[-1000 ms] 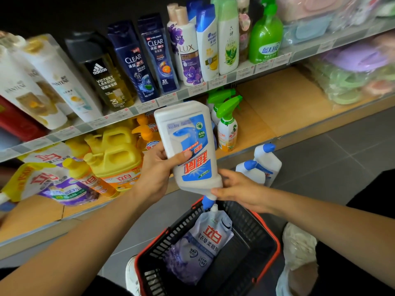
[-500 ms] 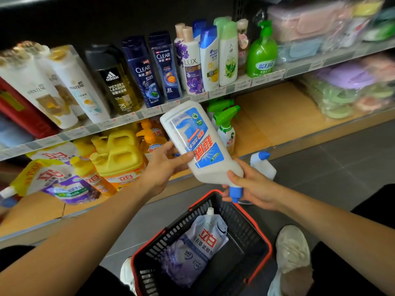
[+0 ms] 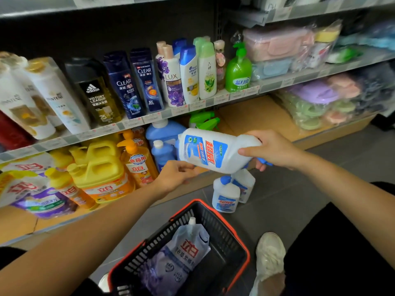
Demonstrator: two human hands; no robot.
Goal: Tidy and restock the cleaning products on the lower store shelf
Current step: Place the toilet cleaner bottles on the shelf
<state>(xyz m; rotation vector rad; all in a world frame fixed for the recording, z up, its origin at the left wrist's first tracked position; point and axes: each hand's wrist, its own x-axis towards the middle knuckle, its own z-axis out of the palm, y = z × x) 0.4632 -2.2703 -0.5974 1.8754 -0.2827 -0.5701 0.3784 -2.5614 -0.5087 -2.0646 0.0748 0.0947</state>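
A white toilet-cleaner bottle (image 3: pixel 210 149) with a blue label and blue cap lies almost sideways in the air, in front of the lower shelf (image 3: pixel 252 116). My right hand (image 3: pixel 269 149) grips its neck end, beside the cap. My left hand (image 3: pixel 176 175) holds its base from below. Two matching white bottles (image 3: pixel 232 192) stand on the floor just under it. On the lower shelf stand yellow detergent jugs (image 3: pixel 100 167), an orange pump bottle (image 3: pixel 139 161), blue bottles (image 3: pixel 162 142) and green spray bottles (image 3: pixel 204 121).
A black basket with a red rim (image 3: pixel 239 238) sits on the floor between my legs, holding a purple refill pouch (image 3: pixel 177 259). Refill pouches (image 3: pixel 32 193) lie at the shelf's left. Shampoo bottles (image 3: pixel 136 82) fill the upper shelf. Bagged plastic ware (image 3: pixel 320 103) is at right.
The bottle has swung from upside down to nearly horizontal, cap to the right, and risen toward the lower shelf. My right hand moved up and right with it; my view tilted up.
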